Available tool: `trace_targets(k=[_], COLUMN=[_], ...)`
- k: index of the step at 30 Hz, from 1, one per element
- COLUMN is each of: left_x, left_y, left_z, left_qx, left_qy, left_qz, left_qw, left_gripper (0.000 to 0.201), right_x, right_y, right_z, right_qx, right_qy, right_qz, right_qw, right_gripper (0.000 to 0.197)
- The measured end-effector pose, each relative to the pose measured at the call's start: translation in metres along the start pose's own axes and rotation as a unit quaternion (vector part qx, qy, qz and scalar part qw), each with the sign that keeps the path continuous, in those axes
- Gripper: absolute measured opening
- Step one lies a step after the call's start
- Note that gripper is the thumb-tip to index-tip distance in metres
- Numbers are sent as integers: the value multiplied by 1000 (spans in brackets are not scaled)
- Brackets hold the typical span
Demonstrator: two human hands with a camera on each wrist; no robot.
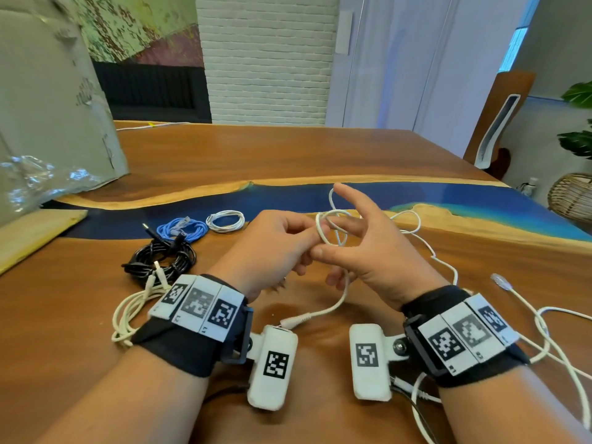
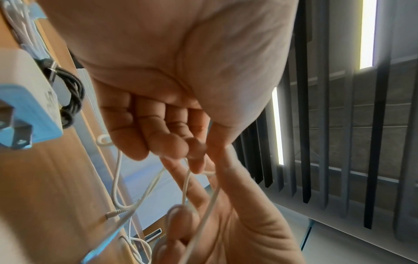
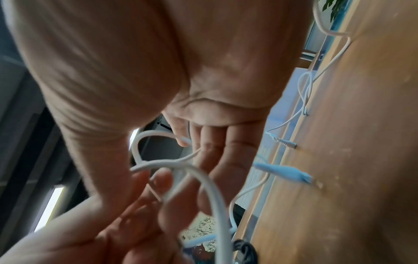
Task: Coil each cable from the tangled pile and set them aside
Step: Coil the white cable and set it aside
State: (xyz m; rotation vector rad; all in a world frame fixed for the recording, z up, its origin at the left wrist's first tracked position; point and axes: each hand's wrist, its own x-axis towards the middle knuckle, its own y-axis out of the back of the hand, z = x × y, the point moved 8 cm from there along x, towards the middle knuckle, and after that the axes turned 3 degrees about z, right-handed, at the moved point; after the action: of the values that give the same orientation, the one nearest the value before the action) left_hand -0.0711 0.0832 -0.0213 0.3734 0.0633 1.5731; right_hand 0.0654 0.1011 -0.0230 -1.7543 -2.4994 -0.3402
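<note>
White cable (image 1: 323, 227): from the head camera I see it looped above the table (image 1: 288, 155) between my hands, left hand (image 1: 272, 241) pinching the loop, right hand (image 1: 365, 248) with fingers spread and threaded through it. Blue, white and black coils (image 1: 189, 230) lie left. Left wrist: fingers (image 2: 167, 141) curled round the strand. Right wrist: fingers (image 3: 217, 146) loose, cable (image 3: 178, 166) crossing them.

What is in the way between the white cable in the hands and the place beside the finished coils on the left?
Nothing visible blocks it. The white cable is looped around fingers of the right hand and pinched by the left hand. Bare table lies beside the white coil and blue coil.
</note>
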Motion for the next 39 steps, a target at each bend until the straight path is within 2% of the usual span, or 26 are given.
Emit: trace_targets(k=[3, 5, 7, 9, 14, 19, 26, 29, 35, 37, 39], left_x=[3, 4, 5, 5, 4, 0, -3, -2, 2, 3, 4], left_y=[12, 24, 36, 43, 56, 70, 69, 69, 52, 45, 39], left_z=[2, 1, 0, 0, -3, -12, -19, -15, -8, -7, -6], left_qx=[-18, -31, -66, -81, -86, -154, -304, -297, -266, -259, -250], left_qy=[-14, -13, -10, -12, -8, 51, 83, 71, 67, 73, 73], left_qz=[57, 102, 144, 172, 223, 266, 267, 256, 189, 169, 153], left_qw=[998, 994, 987, 982, 971, 950, 911, 917, 943, 948, 953], left_gripper=[24, 23, 25, 24, 23, 16, 17, 20, 19, 23, 29], right_x=[4, 6, 6, 6, 2, 0, -7, -6, -4, -2, 0], right_y=[15, 33, 49, 60, 78, 91, 104, 108, 96, 85, 74], right_z=[-7, -6, -2, 3, 8, 26, 35, 35, 19, 13, 8], right_qx=[3, 56, 168, 286, 447, 479, 452, 436, 369, 338, 253], right_qy=[32, 12, -31, -61, -57, -72, -84, -78, -72, -78, -90], right_qz=[79, 126, 158, 177, 238, 320, 387, 384, 327, 283, 246], right_qw=[996, 990, 973, 940, 861, 814, 799, 810, 867, 894, 932], right_gripper=[39, 20, 22, 28, 33, 36, 25, 27, 29, 28, 27])
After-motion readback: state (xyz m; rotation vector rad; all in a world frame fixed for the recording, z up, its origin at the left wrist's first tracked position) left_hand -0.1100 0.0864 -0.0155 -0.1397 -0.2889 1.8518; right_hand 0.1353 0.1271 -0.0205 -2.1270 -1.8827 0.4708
